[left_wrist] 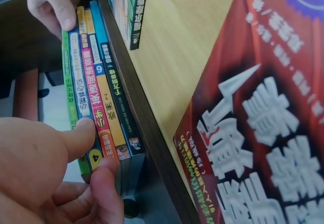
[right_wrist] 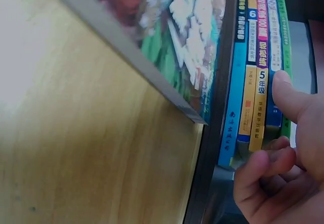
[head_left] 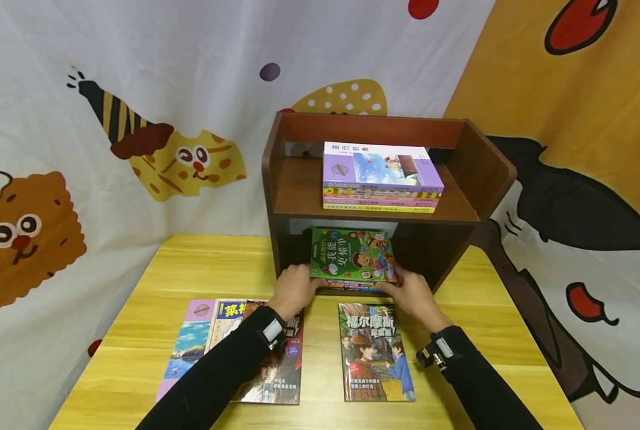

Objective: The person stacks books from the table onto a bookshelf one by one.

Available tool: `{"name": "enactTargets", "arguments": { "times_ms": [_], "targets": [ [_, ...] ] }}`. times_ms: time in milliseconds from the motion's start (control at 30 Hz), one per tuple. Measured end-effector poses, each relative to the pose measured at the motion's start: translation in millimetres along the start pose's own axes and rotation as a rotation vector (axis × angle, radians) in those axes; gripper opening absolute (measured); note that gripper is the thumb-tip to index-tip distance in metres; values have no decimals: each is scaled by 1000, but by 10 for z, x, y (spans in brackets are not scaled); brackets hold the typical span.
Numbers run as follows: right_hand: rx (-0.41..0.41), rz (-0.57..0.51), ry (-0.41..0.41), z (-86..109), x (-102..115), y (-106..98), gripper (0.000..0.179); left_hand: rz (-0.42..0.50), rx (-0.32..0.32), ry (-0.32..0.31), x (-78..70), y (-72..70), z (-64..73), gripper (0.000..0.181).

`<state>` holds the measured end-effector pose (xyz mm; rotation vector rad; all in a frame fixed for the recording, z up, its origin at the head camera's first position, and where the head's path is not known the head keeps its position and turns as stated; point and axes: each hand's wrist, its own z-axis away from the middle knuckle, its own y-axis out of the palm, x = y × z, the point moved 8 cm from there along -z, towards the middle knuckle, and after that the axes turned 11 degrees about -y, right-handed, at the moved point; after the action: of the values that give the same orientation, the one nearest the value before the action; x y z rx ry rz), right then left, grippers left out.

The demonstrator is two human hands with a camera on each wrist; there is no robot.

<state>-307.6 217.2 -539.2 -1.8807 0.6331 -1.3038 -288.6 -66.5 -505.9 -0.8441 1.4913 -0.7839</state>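
Head view: We find the lower stack [head_left: 352, 285] of five books inside the lower compartment of the shelf [head_left: 298, 188], below the upper stack [head_left: 381, 179]. The green book [head_left: 352, 257] lies on top. The left hand [head_left: 295, 289] and right hand [head_left: 411, 292] hold one end each. If one hand pulls harder than the other, we judge that the stack could skew and bind. The single book [head_left: 376, 352] lies near the shelf front on the table [head_left: 218, 269]; a low forward pull could drag it.

Left wrist view: The left thumb presses the upper spines; the fingers curl closely at the end of the stack. We cannot tell whether they reach beneath the bottom book [left_wrist: 117, 89]. Without support there, it could slip out or catch on the shelf lip [left_wrist: 167, 183] just beside it.

Right wrist view: The right thumb rests on the upper spines, its fingers bent tightly at the end; their full reach is hidden. If this grip bears mainly on the upper books, we expect the layers could slide apart.
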Motion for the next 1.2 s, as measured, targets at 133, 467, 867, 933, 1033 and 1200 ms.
{"name": "enactTargets", "arguments": {
  "times_ms": [133,467,867,933,1033,1200],
  "targets": [
    [18,-39,26,-11,-26,16,85,9,2,3,20,1,29,42],
    [-156,-17,76,204,131,-220,67,57,-37,-36,73,-262,289,36],
    [-195,-555,155,815,426,77,34,24,-40,-55,200,-463,804,44],
    [-214,-598,174,857,434,150,34,46,-38,-86,284,-507,838,46],
    [-225,-637,177,890,455,251,35,67,-31,-129,442,-548,922,51],
    [-236,-657,177,879,472,333,36,13,-51,-164,706,-613,1077,59]
  ]
}}
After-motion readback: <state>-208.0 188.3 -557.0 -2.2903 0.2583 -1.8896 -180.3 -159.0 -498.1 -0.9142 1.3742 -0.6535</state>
